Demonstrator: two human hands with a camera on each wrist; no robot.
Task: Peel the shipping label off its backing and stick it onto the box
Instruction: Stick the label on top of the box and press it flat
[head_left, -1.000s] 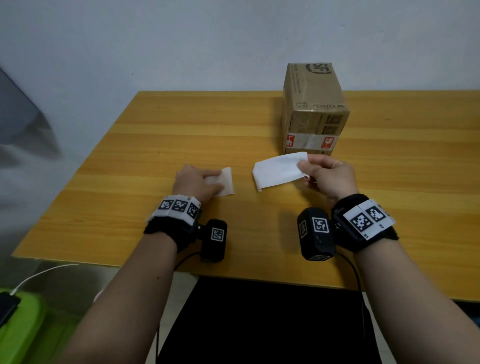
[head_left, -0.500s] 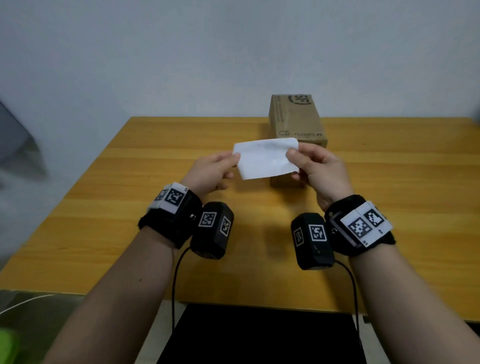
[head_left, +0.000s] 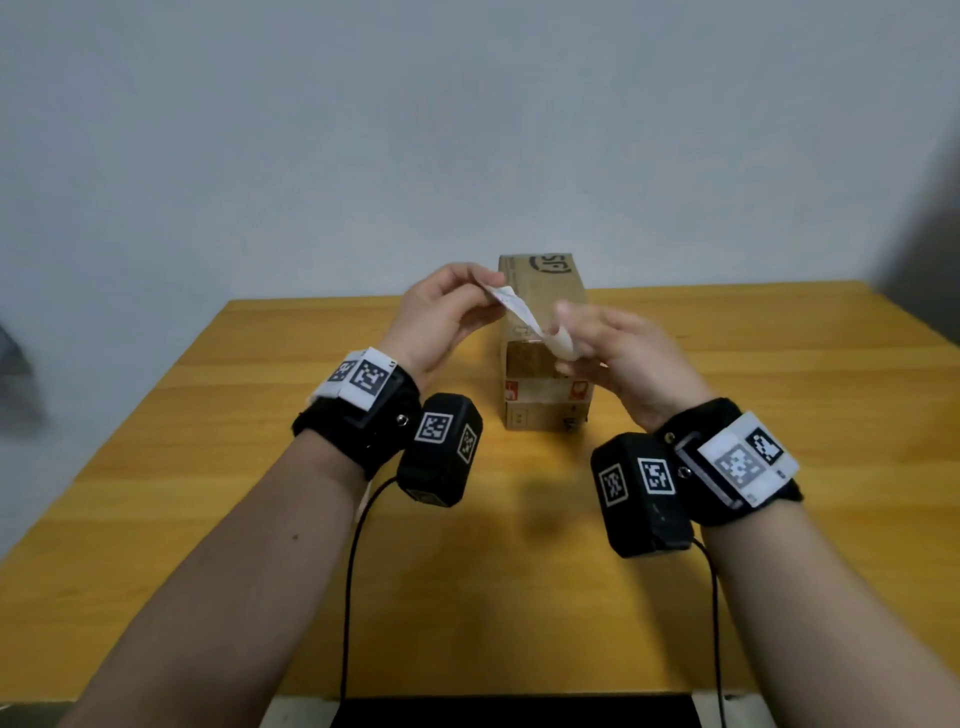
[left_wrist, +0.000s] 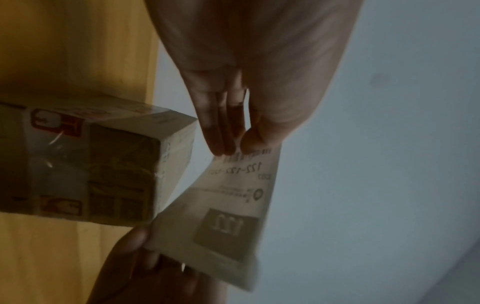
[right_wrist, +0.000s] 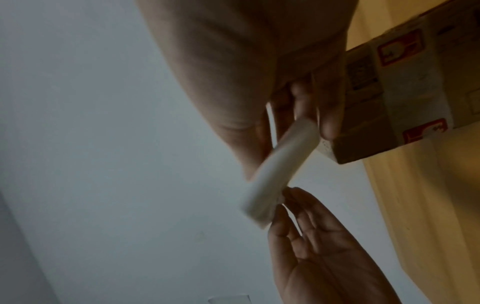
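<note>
A brown cardboard box (head_left: 543, 332) stands upright at the middle of the wooden table (head_left: 779, 415). Both hands hold the white shipping label (head_left: 519, 312) in the air just in front of the box's upper part. My left hand (head_left: 491, 291) pinches the label's upper end between thumb and fingers. My right hand (head_left: 563, 340) grips the lower end, which is curled. In the left wrist view the label (left_wrist: 233, 205) shows its printed side with a barcode and numbers, beside the box (left_wrist: 91, 164). In the right wrist view the label (right_wrist: 283, 156) bends between both hands.
The table's far edge meets a plain pale wall (head_left: 467, 130). Bare wood lies on both sides of the box and in front of it. Cables hang from the wrist cameras over the table's near edge (head_left: 467, 693).
My left hand left a small white sheet on the table and took the label's free end. Both hands rose towards the box, and the label turned from flat to slanted and curled.
</note>
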